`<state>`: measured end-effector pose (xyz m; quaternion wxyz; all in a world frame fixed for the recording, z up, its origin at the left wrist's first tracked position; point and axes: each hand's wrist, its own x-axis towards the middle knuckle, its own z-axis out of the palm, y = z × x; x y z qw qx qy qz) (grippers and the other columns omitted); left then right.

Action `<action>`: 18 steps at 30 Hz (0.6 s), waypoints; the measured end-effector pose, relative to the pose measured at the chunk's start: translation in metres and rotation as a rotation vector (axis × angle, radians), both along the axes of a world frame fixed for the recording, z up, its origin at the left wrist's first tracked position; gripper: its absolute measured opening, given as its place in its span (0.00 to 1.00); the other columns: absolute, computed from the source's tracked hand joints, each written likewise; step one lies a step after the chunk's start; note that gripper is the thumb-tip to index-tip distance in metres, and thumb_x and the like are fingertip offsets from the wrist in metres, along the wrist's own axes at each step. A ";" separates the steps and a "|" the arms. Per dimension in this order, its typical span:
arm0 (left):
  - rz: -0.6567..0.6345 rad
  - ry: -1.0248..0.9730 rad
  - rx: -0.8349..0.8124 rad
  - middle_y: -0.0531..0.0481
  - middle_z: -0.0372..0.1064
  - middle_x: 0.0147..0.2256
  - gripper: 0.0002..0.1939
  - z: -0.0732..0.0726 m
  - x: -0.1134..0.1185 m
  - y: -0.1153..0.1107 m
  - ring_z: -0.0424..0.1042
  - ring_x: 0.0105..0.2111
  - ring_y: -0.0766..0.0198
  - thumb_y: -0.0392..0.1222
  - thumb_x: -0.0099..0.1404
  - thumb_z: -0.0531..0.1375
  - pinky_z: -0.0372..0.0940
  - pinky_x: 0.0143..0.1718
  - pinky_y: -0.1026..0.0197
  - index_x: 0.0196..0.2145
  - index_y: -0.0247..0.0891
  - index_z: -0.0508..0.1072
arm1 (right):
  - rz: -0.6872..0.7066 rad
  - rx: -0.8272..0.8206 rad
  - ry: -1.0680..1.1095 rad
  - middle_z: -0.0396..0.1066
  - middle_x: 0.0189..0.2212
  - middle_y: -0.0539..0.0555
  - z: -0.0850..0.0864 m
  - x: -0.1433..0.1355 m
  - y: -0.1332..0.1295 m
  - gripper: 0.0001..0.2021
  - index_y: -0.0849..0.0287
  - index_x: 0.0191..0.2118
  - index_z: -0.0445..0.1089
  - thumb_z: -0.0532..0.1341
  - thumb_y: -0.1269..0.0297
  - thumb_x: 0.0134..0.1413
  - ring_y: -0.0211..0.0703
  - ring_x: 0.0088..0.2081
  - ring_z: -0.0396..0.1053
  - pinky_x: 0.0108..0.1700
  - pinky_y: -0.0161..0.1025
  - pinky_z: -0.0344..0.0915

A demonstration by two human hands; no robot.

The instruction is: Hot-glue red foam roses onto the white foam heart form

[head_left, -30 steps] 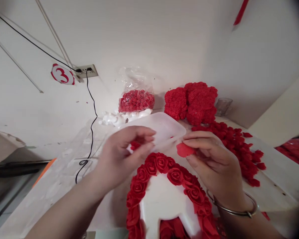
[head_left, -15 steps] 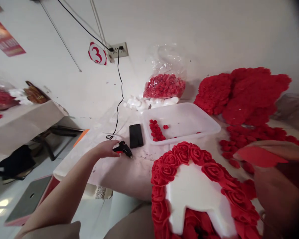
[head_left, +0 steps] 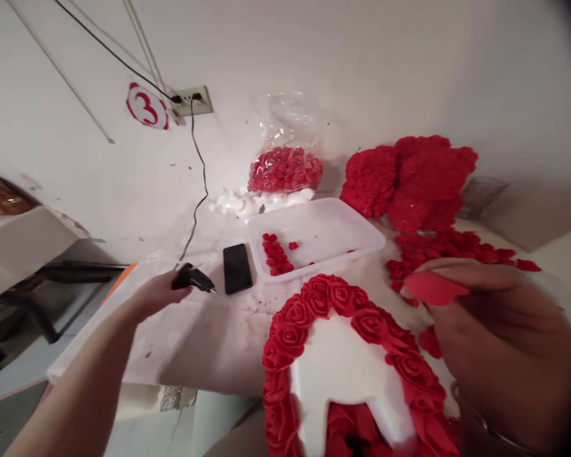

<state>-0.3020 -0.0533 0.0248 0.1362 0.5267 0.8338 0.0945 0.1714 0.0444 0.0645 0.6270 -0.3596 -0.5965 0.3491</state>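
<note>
My left hand (head_left: 159, 293) is closed around the back of a black glue gun (head_left: 196, 279), whose metal tip points right, just above the table. Between the thumb and fingers of my right hand (head_left: 499, 324) is a red petal (head_left: 435, 289). A white foam form (head_left: 347, 362) edged with red foam roses (head_left: 290, 330) rests close to my body, between both hands. Red also fills the gap low in the form. Loose red petals (head_left: 457, 247) lie behind my right hand.
A white tray (head_left: 323, 235) with small red roses stands mid-table, a black phone (head_left: 237, 269) to its left. Behind are a plastic bag of red roses (head_left: 285, 168), white foam pieces (head_left: 238, 203) and a red rose pile (head_left: 409, 181). A black cord (head_left: 203, 171) hangs from the wall socket.
The view has turned to the right. My left hand has closed on the glue gun and its rear is lifted. My right hand, with the petal, shows more fully.
</note>
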 end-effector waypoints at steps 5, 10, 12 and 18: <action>0.099 -0.298 0.569 0.53 0.73 0.22 0.12 0.067 0.013 -0.007 0.70 0.22 0.66 0.50 0.60 0.66 0.64 0.21 0.67 0.30 0.39 0.72 | 0.101 0.096 0.017 0.77 0.40 0.49 0.000 -0.004 0.003 0.12 0.48 0.41 0.77 0.69 0.72 0.52 0.42 0.42 0.76 0.46 0.40 0.76; -0.009 -0.484 0.836 0.56 0.75 0.32 0.17 0.114 0.098 0.017 0.69 0.27 0.70 0.41 0.55 0.71 0.63 0.24 0.70 0.43 0.42 0.76 | 0.150 0.193 -0.023 0.77 0.40 0.49 0.001 -0.006 0.004 0.15 0.49 0.39 0.76 0.67 0.78 0.51 0.43 0.44 0.76 0.45 0.41 0.77; -0.134 -0.493 0.888 0.53 0.76 0.38 0.19 0.121 0.138 0.028 0.71 0.33 0.67 0.42 0.53 0.72 0.66 0.31 0.67 0.43 0.41 0.74 | 0.180 0.244 -0.039 0.77 0.39 0.49 0.003 -0.006 0.003 0.15 0.50 0.39 0.76 0.66 0.80 0.51 0.40 0.43 0.76 0.44 0.37 0.77; -0.221 -0.270 0.848 0.58 0.60 0.22 0.14 0.120 0.211 0.043 0.58 0.21 0.69 0.48 0.54 0.67 0.52 0.20 0.63 0.32 0.42 0.68 | 0.212 0.269 -0.080 0.77 0.35 0.48 0.013 -0.006 0.001 0.14 0.49 0.38 0.75 0.65 0.79 0.51 0.38 0.37 0.77 0.38 0.34 0.77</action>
